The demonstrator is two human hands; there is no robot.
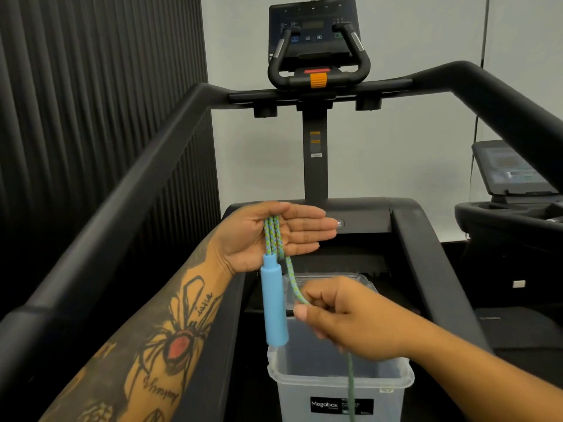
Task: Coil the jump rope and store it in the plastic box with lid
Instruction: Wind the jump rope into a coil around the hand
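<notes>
- Head view: left hand flat, palm up, fingers unclenched, serving as a spool for loops of rope.
- Right hand pinching the rope's free run, feeding another wrap.
- Blue handle dangling below the palm.
- Open box directly beneath, ready for the drop; lid behind it.

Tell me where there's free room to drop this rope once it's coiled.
The open plastic box looks bare inside, bordered by its clear rim below the right hand. Its lid lies just behind it on the treadmill deck. It is crowded above the box's left rim, where the blue handle hangs from the left hand and rope runs between both hands.
</notes>
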